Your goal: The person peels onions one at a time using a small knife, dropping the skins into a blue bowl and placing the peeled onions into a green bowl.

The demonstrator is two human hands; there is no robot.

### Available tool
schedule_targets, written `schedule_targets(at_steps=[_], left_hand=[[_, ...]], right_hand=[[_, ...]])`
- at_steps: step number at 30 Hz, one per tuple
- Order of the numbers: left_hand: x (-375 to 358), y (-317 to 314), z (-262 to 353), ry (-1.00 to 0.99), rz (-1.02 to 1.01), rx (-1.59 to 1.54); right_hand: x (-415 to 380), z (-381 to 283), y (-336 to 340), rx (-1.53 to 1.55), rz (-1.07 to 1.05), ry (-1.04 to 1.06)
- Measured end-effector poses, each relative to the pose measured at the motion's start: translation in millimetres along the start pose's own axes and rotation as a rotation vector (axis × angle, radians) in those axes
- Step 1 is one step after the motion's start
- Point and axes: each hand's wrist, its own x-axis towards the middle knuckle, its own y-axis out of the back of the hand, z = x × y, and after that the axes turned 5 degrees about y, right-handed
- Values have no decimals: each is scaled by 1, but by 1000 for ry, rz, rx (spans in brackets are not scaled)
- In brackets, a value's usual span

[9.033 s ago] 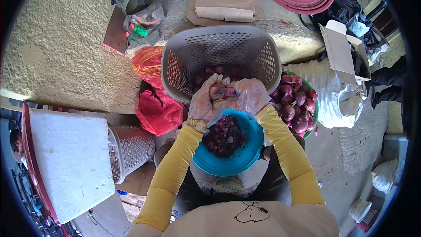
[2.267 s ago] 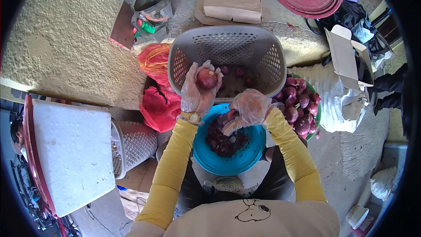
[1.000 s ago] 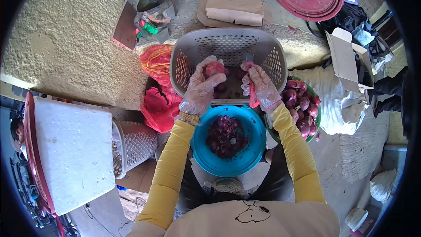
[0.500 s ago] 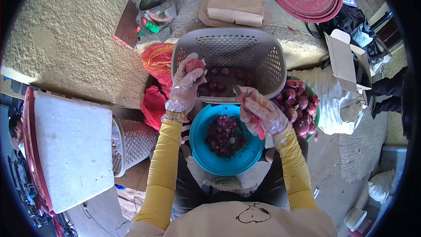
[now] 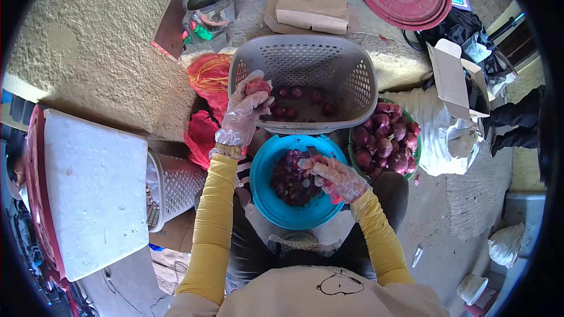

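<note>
My left hand [image 5: 242, 111], in a clear plastic glove, grips a red onion [image 5: 257, 86] over the left front of a grey perforated basket [image 5: 359, 91]. Several red onions [image 5: 286, 112] lie on that basket's floor. Lower down, my gloved right hand [image 5: 339, 179] is closed round a small knife [image 5: 312, 150]; its short dark blade points up and left, and a bit of pinkish-red handle shows below the fingers. Beneath this hand sits a blue basin [image 5: 296, 221] with dark red onion skins [image 5: 291, 185] inside.
Unpeeled-looking onions [image 5: 384, 147] fill a green basin on the right. A white sack [image 5: 432, 132] and an open carton [image 5: 449, 79] stand beyond it. To the left are a red mesh bag [image 5: 210, 85], a white foam board [image 5: 97, 194] and another basket [image 5: 179, 188]. A person's legs [image 5: 517, 117] show far right.
My right hand has moved down and left with the knife, from beside the basket's front edge to over the blue basin. My left hand still holds the onion in nearly the same place.
</note>
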Motion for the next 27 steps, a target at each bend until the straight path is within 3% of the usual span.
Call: schedule_targets(at_steps=[2, 4, 11, 13, 16, 17, 20, 22, 25, 27], left_hand=[[-1, 1, 0, 19, -24, 15], [-3, -2, -2, 19, 2, 56], [-12, -11, 3, -163, -65, 292], [-15, -15, 4, -109, -164, 221], [-16, -22, 9, -44, -188, 346], [-14, -24, 8, -47, -188, 345], [-12, -26, 4, -78, -200, 356], [-11, -27, 5, 72, -163, 208], [-5, -34, -3, -49, -176, 183], [-8, -37, 3, -4, -207, 113]], right_hand=[[1, 2, 0, -57, -17, -17], [3, 11, 1, -382, 3, -51], [5, 11, -8, -197, 228, -78], [5, 0, -13, -27, 316, 109], [13, -19, -7, -84, 252, 144], [14, -27, -7, -212, 296, 157], [21, -65, -11, -216, 317, 108], [35, -77, -4, -224, 287, 190], [47, -97, -11, 10, 173, 370], [62, -99, -8, -2, 134, 458]])
